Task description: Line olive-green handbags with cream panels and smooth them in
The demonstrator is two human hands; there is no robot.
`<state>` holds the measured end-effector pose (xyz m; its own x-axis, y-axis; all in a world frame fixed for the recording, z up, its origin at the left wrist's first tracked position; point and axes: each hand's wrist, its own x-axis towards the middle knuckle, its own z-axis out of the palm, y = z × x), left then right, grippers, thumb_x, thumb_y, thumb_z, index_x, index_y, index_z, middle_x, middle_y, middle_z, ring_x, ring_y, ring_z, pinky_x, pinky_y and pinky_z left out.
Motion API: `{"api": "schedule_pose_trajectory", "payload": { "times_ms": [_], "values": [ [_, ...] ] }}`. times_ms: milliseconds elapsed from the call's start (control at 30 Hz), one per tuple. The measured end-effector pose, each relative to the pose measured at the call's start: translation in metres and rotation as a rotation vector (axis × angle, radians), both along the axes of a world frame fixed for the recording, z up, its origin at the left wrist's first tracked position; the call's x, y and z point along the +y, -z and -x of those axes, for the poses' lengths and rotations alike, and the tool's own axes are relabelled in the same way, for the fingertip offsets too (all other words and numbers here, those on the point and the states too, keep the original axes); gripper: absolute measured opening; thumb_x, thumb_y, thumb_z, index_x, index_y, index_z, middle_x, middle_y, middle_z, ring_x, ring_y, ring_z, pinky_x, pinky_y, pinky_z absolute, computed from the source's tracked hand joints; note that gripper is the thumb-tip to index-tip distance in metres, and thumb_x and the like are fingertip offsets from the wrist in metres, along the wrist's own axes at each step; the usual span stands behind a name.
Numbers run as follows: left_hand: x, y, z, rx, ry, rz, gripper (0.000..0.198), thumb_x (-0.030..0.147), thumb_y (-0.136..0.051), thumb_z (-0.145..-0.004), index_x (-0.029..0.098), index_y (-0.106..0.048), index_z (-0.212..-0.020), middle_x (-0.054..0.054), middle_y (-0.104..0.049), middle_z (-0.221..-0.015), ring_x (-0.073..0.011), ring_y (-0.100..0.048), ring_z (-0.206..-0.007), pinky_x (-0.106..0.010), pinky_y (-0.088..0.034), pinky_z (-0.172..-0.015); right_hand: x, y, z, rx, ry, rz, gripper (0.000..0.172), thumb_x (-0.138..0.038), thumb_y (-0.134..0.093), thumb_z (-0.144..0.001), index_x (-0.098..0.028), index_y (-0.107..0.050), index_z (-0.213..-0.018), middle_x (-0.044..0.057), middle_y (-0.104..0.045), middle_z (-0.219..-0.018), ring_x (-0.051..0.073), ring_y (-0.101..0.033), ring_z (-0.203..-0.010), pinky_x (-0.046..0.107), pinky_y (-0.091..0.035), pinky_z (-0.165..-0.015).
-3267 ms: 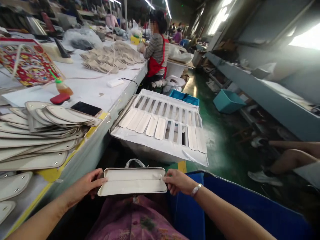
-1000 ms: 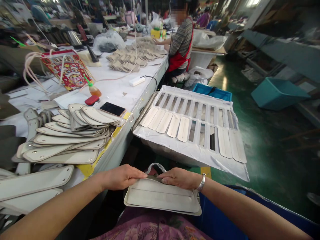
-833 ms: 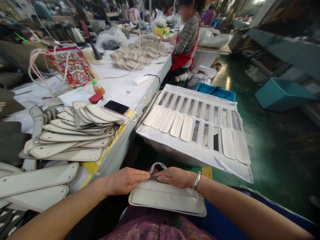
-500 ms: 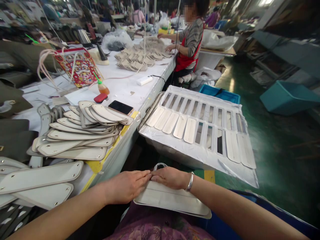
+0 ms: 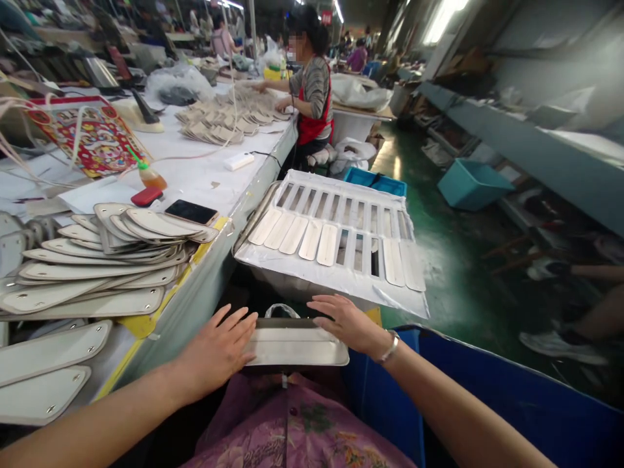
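A long cream panel [image 5: 292, 346] with rounded corners and a stitch line lies crosswise in front of my body. My left hand [image 5: 221, 344] is open at its left end, fingers spread and the tips over the panel's edge. Over the right end, my right hand [image 5: 348, 327] is also open, with a metal bangle at the wrist. Whether the palms press on the panel, I cannot tell. Part of a clear loop [image 5: 281, 311] shows just behind the panel.
On the left table, a pile of cream straps [image 5: 97, 266] with rivets lies near a phone [image 5: 191, 211] and a small bottle [image 5: 150, 175]. Ahead is a white slotted rack [image 5: 312, 273] holding several panels. A blue bin [image 5: 468, 383] stands right. A co-worker [image 5: 312, 97] sits beyond.
My hands were together over the panel's upper left and have parted to its two ends. The panel now lies level instead of slanted. The view has turned to the right.
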<state>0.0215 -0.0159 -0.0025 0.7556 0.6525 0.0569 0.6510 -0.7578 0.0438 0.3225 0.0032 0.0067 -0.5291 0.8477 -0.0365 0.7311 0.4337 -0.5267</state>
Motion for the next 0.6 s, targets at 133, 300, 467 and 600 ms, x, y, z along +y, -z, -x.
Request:
{"api": "schedule_pose_trajectory", "payload": {
  "times_ms": [133, 300, 467, 600],
  "values": [
    [-0.022, 0.002, -0.045, -0.194, 0.074, 0.102, 0.034, 0.032, -0.052, -0.085, 0.017, -0.055, -0.114, -0.009, -0.059, -0.117, -0.023, -0.052, -0.108, -0.04, -0.037, -0.097, -0.074, 0.01, -0.022, 0.154, 0.185, -0.18, 0.029, -0.027, -0.052, -0.084, -0.022, -0.057, -0.113, 0.008, -0.051, -0.125, 0.02, -0.043, -0.119, 0.043, -0.035, -0.102],
    [-0.036, 0.01, -0.105, -0.364, 0.053, 0.201, 0.015, 0.023, -0.054, -0.082, 0.017, -0.058, -0.096, -0.007, -0.063, -0.105, -0.022, -0.055, -0.098, -0.038, -0.044, -0.086, -0.116, 0.057, -0.015, 0.307, 0.404, -0.287, 0.01, -0.022, -0.055, -0.082, -0.022, -0.064, -0.086, 0.008, -0.057, -0.115, 0.023, -0.045, -0.117, 0.046, -0.038, -0.099],
    [-0.04, 0.012, -0.115, -0.363, 0.005, 0.206, 0.012, 0.016, -0.05, -0.084, 0.018, -0.059, -0.091, -0.004, -0.063, -0.103, -0.0208, -0.052, -0.096, -0.038, -0.042, -0.084, -0.113, 0.066, -0.006, 0.358, 0.45, -0.353, 0.01, -0.02, -0.055, -0.081, -0.022, -0.065, -0.079, 0.008, -0.055, -0.116, 0.024, -0.043, -0.118, 0.046, -0.04, -0.097],
    [-0.044, 0.009, -0.12, -0.297, -0.054, 0.178, 0.011, 0.013, -0.05, -0.081, 0.018, -0.058, -0.085, -0.004, -0.061, -0.103, -0.0213, -0.05, -0.096, -0.038, -0.04, -0.083, -0.113, 0.058, 0.003, 0.293, 0.515, -0.368, 0.011, -0.017, -0.053, -0.08, -0.019, -0.062, -0.073, 0.01, -0.044, -0.129, 0.026, -0.037, -0.123, 0.047, -0.036, -0.1]
  ]
}}
